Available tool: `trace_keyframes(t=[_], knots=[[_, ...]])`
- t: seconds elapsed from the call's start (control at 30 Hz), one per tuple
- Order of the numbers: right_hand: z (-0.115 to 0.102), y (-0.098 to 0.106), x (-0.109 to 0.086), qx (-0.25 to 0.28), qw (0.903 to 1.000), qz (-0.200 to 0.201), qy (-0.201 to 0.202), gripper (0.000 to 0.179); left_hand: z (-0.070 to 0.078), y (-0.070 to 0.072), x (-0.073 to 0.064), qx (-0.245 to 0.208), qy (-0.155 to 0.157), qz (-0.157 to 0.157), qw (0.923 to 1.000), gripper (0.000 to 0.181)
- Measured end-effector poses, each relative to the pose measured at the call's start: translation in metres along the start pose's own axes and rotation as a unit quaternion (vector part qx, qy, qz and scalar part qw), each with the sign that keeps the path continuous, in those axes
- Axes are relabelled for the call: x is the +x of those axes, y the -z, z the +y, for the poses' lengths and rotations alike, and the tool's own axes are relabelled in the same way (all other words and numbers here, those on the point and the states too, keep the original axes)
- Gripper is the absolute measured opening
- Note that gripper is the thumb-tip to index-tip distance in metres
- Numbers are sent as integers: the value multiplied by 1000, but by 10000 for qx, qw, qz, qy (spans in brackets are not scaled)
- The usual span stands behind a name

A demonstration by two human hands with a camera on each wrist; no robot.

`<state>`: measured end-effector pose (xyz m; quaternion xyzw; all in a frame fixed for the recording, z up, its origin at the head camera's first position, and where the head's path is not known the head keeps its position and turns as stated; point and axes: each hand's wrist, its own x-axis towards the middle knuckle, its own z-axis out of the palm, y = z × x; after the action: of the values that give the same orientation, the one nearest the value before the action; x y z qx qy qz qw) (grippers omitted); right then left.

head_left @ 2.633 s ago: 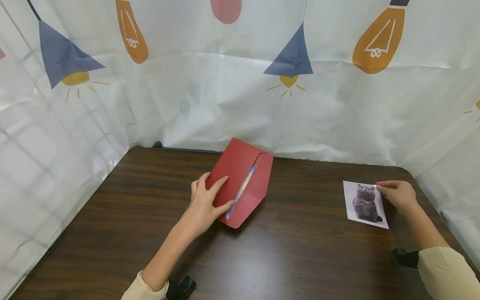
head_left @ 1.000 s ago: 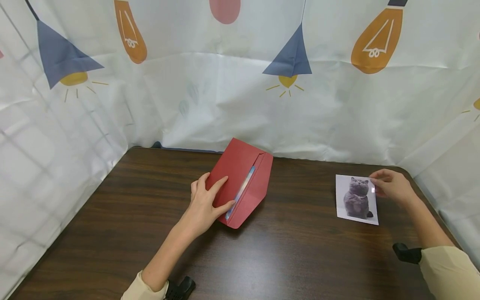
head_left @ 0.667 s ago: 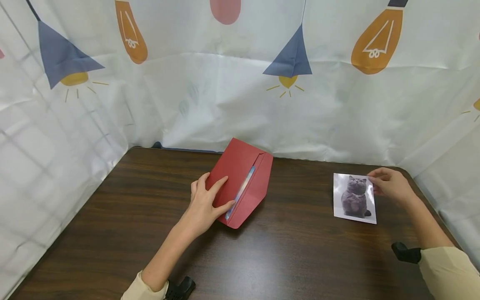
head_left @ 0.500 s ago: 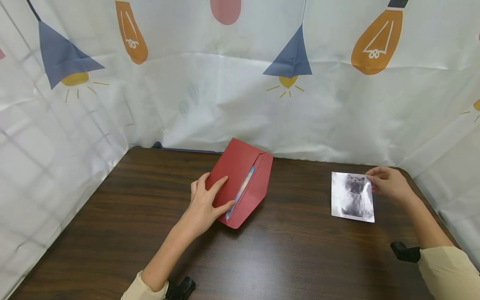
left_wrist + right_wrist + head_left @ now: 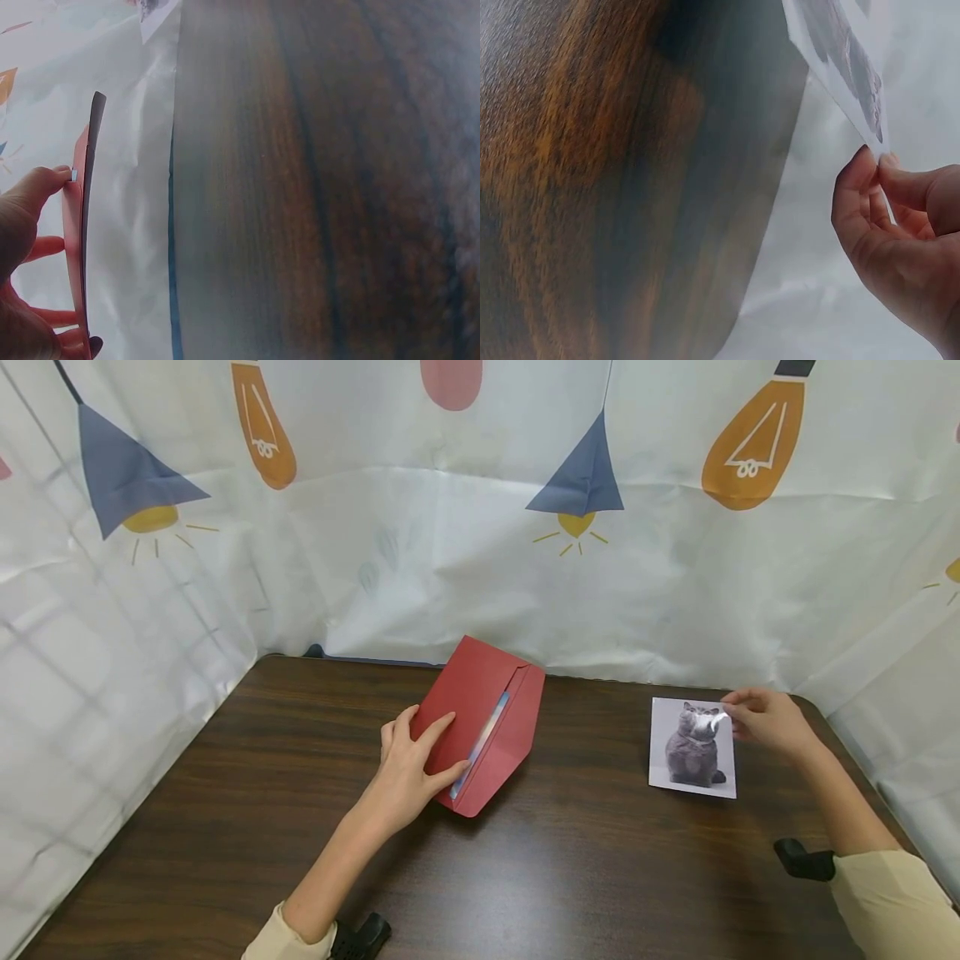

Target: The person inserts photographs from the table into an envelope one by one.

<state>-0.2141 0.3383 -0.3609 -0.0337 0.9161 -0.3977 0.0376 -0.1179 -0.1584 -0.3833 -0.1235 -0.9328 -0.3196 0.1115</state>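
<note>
A red envelope (image 5: 472, 681) is tilted over the middle of the table, its pointed flap unfolded to the right. Inside its mouth shows the edge of a blue and white card (image 5: 482, 743). My left hand (image 5: 401, 772) grips the envelope's lower left part, the thumb near the mouth; in the left wrist view a fingertip (image 5: 96, 345) curls around its edge. To the right, my right hand (image 5: 768, 722) pinches a white photo print of a grey cat (image 5: 693, 752) by its upper right corner. Thumb and index finger meet on the print (image 5: 840, 67) in the right wrist view.
The dark wood table (image 5: 585, 860) has rounded far corners. Behind it and at both sides hangs a white curtain (image 5: 450, 568) printed with lamps and bulbs. Black wrist cameras (image 5: 363, 937) sit at both cream sleeves.
My right hand has carried the cat print leftward and slightly up in the head view, and glare has shifted across it. The left hand and the envelope have stayed nearly still.
</note>
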Motion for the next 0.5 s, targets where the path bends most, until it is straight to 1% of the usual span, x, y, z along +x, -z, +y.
trace_keyframes(t=[0.5], knots=[[-13,-6,0,20,9999,-55,115,31,-1,0,0,10,-59,32,10000,64]])
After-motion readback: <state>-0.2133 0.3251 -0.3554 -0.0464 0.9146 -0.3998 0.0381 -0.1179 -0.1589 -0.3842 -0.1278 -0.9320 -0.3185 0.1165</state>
